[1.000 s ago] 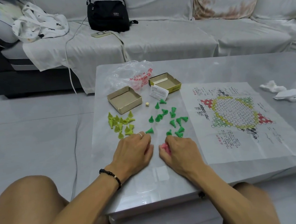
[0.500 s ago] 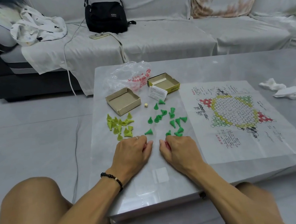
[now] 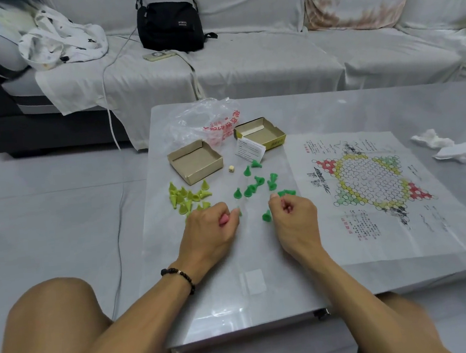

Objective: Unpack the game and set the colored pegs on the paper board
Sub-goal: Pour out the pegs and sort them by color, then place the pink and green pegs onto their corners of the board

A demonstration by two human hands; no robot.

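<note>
Two open boxes, crumpled bag behind pegs; possibly die.

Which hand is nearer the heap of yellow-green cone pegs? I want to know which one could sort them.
Left. The left hand sits at the heap of yellow-green cone pegs, at its near edge; the right hand is farther right, beyond the dark green pegs.

Illumination is soft, even and moderately bright, with no hard shadows. The glossy table shows pale reflections along its far edge and near edge. Motion blur smears the top left corner. Wide-angle distortion bends the sofa and floor lines towards the frame edges. The centre is reasonably sharp.
</note>
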